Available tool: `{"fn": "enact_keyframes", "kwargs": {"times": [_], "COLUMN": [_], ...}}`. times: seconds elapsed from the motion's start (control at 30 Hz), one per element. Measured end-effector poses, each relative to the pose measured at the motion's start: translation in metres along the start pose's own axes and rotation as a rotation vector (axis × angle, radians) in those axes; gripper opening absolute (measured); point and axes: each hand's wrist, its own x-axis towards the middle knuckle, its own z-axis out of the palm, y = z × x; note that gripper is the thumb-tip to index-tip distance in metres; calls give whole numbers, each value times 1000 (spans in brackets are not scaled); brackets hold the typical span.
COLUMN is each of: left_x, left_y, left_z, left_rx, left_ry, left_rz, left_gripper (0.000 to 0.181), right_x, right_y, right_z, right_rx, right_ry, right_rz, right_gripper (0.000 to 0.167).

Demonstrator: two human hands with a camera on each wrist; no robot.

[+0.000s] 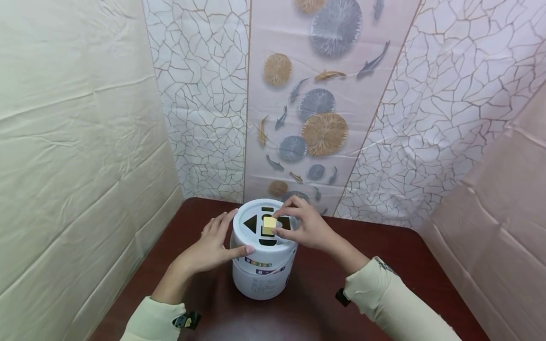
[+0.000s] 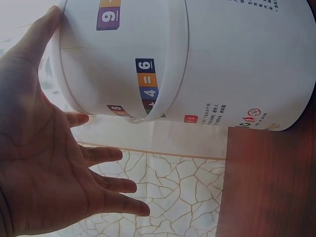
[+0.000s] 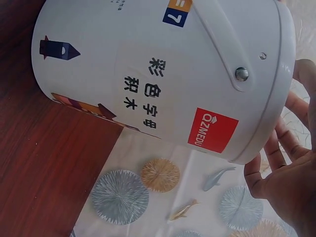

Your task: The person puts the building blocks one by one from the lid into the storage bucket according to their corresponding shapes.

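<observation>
A white shape-sorter bucket (image 1: 260, 279) stands upright on the table, its round lid (image 1: 244, 213) cut with dark holes of several shapes. Over the middle of the lid, my right hand (image 1: 306, 225) pinches a yellow block (image 1: 269, 223) between thumb and fingers. Whether the block touches the lid I cannot tell. My left hand (image 1: 215, 246) rests against the lid's left edge, thumb at the front rim and fingers spread. The right wrist view shows the bucket's side (image 3: 173, 84) with my right hand (image 3: 291, 153) at the rim; the block is hidden there.
Dark red-brown wood makes up the table (image 1: 324, 293) around the bucket. A patterned cloth wall (image 1: 204, 118) hangs behind it, and pale padded walls (image 1: 85, 166) rise on both sides. The bucket's white carrying handle (image 2: 175, 64) lies down against its side.
</observation>
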Motion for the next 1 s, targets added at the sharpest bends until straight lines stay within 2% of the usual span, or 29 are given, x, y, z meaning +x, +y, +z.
{"fn": "enact_keyframes", "kwargs": {"times": [0.53,0.67,0.8,1.0], "left_x": [0,1,0,-1], "left_y": [2,2,-1,-12], "left_z": [1,3,4,-3], "left_rx": [0,-2,-6,-7], "left_ry": [3,7,10,57], "left_rz": [8,9,9,29], "left_gripper": [118,117,118,116], "right_x": [-5,-6,-12,-38], "right_y": [-1,-1,0,7], "right_z": [2,0,-6,-22], "right_rx": [-12,-39,-52,-125], "right_ry": [-6,-11,11,29], "right_rz": [0,-4,39,104], "right_gripper": [30,43,63,70]}}
